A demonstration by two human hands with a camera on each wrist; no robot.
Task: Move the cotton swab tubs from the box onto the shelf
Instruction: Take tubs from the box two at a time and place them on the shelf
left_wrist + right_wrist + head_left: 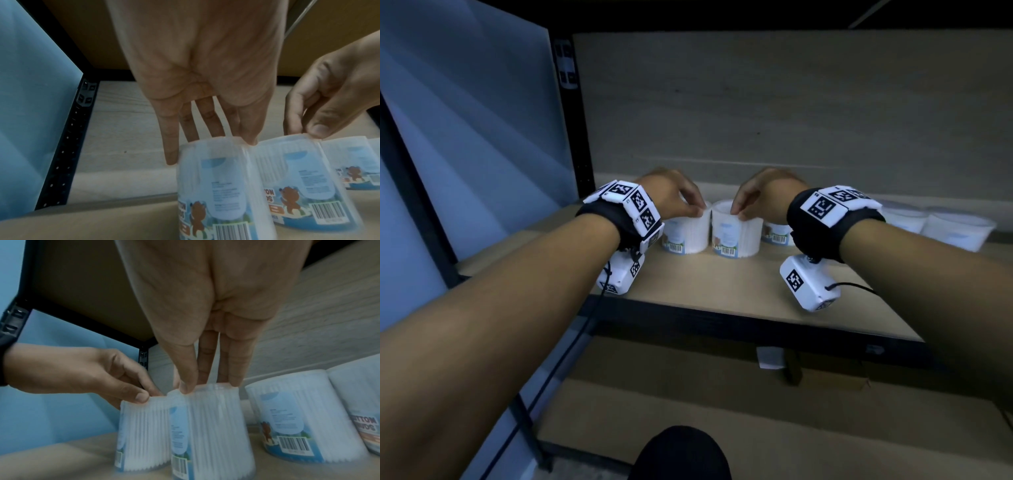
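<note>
Fingers of the left hand (669, 195) are pinching the top rim of one tub (686, 233), and fingers of the right hand (763, 197) are pinching the rim of the tub beside it (736, 236). Both tubs are standing touching on the shelf (722, 287) beneath the fingers; more tubs (955, 231) are sitting beyond the right fingers
</note>
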